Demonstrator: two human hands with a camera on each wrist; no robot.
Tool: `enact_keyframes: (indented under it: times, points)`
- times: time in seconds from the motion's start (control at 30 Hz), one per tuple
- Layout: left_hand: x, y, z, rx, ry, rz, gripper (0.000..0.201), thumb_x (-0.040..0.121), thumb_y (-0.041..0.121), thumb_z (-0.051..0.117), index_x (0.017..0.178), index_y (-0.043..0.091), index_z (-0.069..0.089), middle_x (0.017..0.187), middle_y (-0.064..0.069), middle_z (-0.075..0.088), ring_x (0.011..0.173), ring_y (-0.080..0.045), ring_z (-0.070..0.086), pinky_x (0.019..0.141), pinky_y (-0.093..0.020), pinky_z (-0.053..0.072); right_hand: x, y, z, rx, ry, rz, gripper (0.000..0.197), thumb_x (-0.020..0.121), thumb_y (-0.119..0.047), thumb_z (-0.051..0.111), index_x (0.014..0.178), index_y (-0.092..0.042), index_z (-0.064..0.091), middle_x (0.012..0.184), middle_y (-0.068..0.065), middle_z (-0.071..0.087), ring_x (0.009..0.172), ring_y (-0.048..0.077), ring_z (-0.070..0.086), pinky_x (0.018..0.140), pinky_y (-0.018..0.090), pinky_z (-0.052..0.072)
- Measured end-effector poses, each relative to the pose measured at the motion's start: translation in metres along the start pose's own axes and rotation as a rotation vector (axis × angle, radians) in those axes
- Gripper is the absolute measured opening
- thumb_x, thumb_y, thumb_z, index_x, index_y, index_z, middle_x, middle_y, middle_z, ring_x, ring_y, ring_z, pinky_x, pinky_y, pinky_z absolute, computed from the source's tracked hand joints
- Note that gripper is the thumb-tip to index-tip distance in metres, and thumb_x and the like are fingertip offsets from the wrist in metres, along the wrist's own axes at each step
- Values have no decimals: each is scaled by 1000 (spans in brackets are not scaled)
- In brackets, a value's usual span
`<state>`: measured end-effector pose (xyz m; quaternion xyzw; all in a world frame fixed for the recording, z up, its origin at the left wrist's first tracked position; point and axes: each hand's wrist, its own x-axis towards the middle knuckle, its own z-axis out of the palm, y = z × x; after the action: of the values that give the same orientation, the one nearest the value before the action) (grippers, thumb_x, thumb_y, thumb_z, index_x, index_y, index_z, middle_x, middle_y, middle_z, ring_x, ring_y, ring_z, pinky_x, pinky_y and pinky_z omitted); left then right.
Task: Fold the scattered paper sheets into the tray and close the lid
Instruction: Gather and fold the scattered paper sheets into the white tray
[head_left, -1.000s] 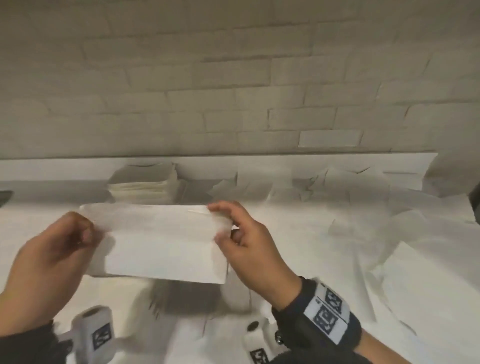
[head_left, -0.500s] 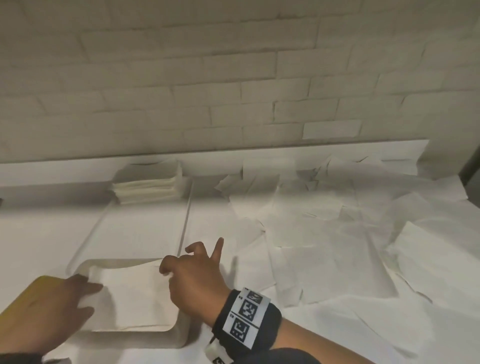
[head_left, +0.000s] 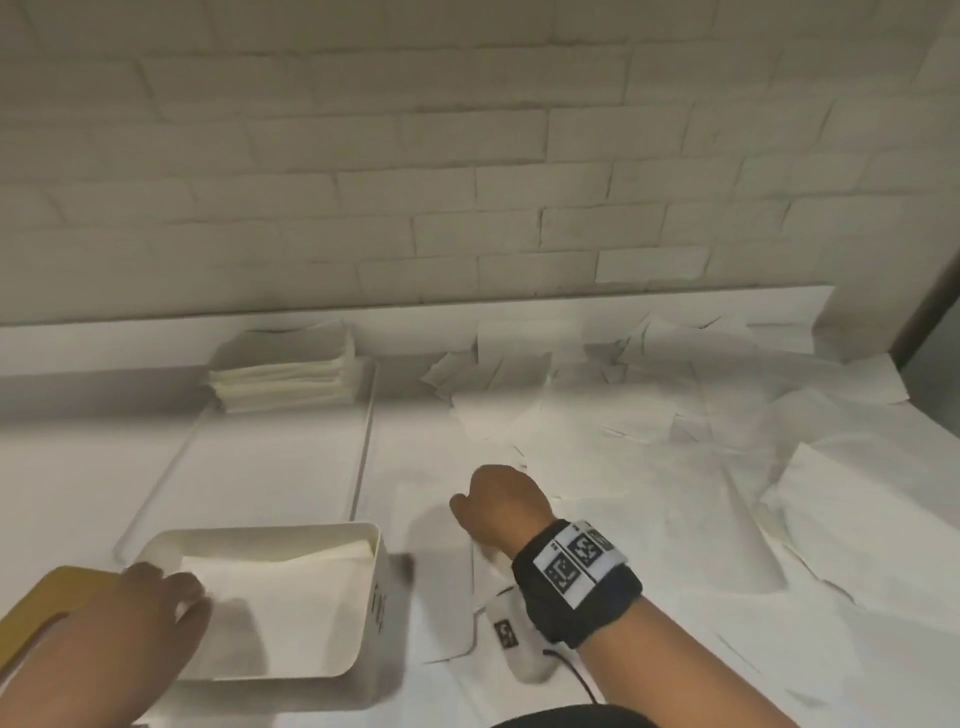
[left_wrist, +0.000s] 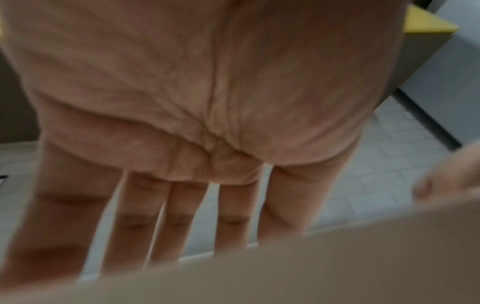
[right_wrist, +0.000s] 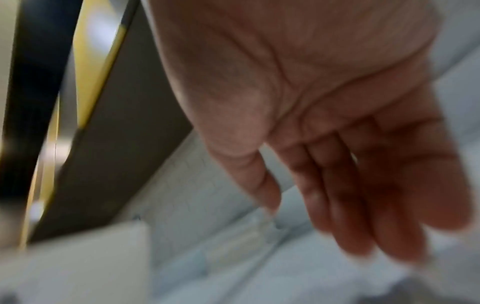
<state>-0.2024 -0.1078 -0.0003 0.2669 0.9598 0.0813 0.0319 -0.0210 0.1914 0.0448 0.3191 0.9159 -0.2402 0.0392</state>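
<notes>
A white tray (head_left: 376, 597) stands at the lower left of the table with a folded paper sheet (head_left: 291, 608) lying in it. My left hand (head_left: 171, 597) rests flat on that sheet's left end; in the left wrist view its fingers (left_wrist: 179, 222) are straight. My right hand (head_left: 493, 506) hovers right of the tray over loose sheets (head_left: 649, 467), holding nothing; the right wrist view shows its fingers (right_wrist: 345, 205) extended and empty. A yellow lid (head_left: 49, 603) lies left of the tray, partly under my left forearm.
A stack of folded sheets (head_left: 283, 382) sits at the back left near the brick wall (head_left: 467, 182). Unfolded sheets cover the right half of the table (head_left: 78, 467). A flat clear panel (head_left: 260, 467) lies behind the tray.
Both hands held the folded sheet in the air, then laid it in the tray. My right hand has let go and moved right toward the loose sheets; my left hand stays on the sheet.
</notes>
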Motion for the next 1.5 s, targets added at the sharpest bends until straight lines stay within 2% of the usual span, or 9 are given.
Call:
enact_keyframes:
  times: [0.2,0.47,0.6,0.73,0.87,1.07,1.23,1.37,1.5]
  points:
    - [-29,79,-51,41,184,228,24,72,40,77,89,23,74,100,-9,67,82,-36,63,72,-50,52,18,1,30,-273,-183,0,50,84,-61,55,93,-13,63,83,3,59,83,27,62,73,32,48]
    - [-55,126,-70,-78,43,471,70,72,75,19,123,42,54,123,27,44,108,1,44,81,-17,43,17,4,19,-3,-98,50,13,90,-15,52,95,-8,62,99,9,64,106,31,63,80,32,50]
    - [-65,134,-88,-323,50,579,68,75,73,39,137,47,38,138,33,33,120,8,40,85,-11,41,-14,2,-32,544,66,-167,10,88,-8,53,82,-16,53,72,1,58,61,16,57,58,31,47]
    - [-64,143,-107,-366,257,692,92,73,60,56,152,42,13,154,26,22,145,-5,20,108,-36,29,-63,-40,-66,528,-35,-586,21,89,-3,56,93,-23,52,78,-13,60,63,8,58,57,25,46]
    - [-51,127,-121,-485,159,609,55,79,28,77,118,56,50,101,22,66,95,2,62,85,-14,42,-83,-68,-55,270,-28,-717,31,86,-7,60,108,-23,47,90,-6,62,71,8,55,63,27,46]
    - [-20,73,-108,-327,121,292,26,80,18,77,81,41,66,62,18,66,57,-7,61,52,-17,41,-59,-47,-24,381,-58,-451,38,81,-8,66,115,-18,52,100,3,62,79,20,59,63,30,51]
    - [10,52,-76,-138,-63,239,27,76,17,77,62,37,64,64,11,68,65,-5,61,57,-18,43,-50,-30,-5,602,-57,-361,26,80,-3,63,99,-19,54,80,6,71,66,17,64,68,35,52]
    - [28,32,-63,-3,-113,215,26,72,17,71,73,41,60,61,13,64,61,-4,58,59,-27,47,-44,6,-23,707,-60,-244,24,82,-1,57,96,-20,55,80,7,74,63,14,66,66,34,46]
    - [38,26,-55,156,-226,192,23,76,15,60,59,28,52,61,6,58,65,-3,55,60,-20,42,3,79,-54,259,129,86,12,87,-24,62,94,-16,55,90,6,66,89,21,66,73,30,45]
